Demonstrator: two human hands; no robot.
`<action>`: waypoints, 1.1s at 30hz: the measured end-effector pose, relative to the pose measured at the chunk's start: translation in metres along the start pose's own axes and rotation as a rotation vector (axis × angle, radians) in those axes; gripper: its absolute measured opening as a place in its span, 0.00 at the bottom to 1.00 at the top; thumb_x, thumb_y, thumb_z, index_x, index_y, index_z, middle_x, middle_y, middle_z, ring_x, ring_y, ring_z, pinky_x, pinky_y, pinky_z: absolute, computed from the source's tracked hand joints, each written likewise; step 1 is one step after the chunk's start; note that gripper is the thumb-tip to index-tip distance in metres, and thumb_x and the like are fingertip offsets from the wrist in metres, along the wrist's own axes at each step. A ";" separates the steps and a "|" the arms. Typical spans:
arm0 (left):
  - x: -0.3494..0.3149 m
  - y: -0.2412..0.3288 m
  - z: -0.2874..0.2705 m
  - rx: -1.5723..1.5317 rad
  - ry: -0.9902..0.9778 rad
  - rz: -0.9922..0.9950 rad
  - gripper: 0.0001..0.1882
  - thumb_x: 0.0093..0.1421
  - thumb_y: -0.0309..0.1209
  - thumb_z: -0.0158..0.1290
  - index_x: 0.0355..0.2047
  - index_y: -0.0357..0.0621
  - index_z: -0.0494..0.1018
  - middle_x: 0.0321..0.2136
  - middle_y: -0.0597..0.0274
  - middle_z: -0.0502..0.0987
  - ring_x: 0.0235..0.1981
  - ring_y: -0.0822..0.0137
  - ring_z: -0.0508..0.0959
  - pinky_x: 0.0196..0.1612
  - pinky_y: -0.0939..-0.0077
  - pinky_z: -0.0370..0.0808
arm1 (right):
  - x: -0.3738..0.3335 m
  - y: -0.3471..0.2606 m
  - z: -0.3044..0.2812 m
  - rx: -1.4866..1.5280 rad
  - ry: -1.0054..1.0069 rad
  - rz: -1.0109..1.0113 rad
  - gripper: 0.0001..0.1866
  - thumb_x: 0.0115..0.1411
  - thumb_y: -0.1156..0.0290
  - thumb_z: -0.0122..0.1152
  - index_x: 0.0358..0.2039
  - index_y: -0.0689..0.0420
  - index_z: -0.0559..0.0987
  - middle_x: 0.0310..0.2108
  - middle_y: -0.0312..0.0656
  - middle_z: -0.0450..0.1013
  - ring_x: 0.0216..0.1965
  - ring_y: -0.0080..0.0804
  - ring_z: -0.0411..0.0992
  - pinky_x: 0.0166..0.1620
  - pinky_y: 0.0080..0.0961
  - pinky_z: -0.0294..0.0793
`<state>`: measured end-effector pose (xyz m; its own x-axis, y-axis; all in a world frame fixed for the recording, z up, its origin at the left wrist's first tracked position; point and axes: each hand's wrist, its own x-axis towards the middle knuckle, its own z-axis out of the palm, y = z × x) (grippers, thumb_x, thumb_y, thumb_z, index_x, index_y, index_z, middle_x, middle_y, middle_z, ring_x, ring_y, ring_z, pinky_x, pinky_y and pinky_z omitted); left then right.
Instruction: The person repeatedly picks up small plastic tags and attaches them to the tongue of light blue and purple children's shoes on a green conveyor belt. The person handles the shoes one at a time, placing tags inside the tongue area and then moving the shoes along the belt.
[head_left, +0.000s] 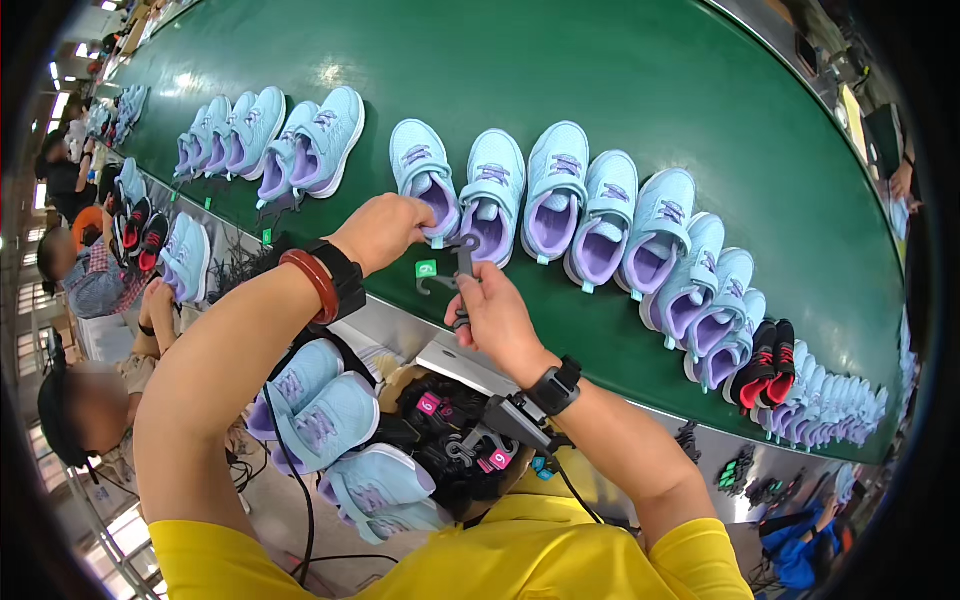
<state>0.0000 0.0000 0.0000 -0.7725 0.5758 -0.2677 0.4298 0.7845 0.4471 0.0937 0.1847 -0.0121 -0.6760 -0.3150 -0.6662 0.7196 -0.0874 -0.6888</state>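
Note:
My left hand (382,232) is closed on the heel edge of a light blue children's sneaker (415,150) with purple lining, standing on the green table. In my right hand (497,315) is a dark grey plastic shoe hanger (464,260). Its upper hooked end reaches the heel area between that sneaker and the matching sneaker (494,165) to its right. Beside the hanger's lower hook shows a small green tag (426,269). Part of the hanger is hidden by my right fingers, and my left fingertips are partly hidden behind the heel.
Several similar sneakers (556,190) continue rightward, with a black-and-red pair (764,365) among them. More sneakers (325,140) stand at left on the green table (620,60). Below its edge are loose sneakers (330,420) and a container of black hangers (470,440). Other people (90,400) work at left.

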 end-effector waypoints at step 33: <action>0.004 0.001 -0.022 0.244 -0.075 0.158 0.10 0.51 0.28 0.54 0.35 0.44 0.74 0.34 0.54 0.78 0.32 0.51 0.78 0.34 0.59 0.74 | 0.026 -0.008 -0.014 -0.239 -0.500 -0.069 0.09 0.68 0.64 0.44 0.37 0.57 0.67 0.21 0.33 0.71 0.23 0.16 0.66 0.25 0.17 0.64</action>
<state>-0.0127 -0.0022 0.0183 -0.6543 0.7036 -0.2772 0.6489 0.7106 0.2720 0.0678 0.1900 -0.0281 -0.5206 -0.7315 -0.4404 0.5811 0.0744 -0.8104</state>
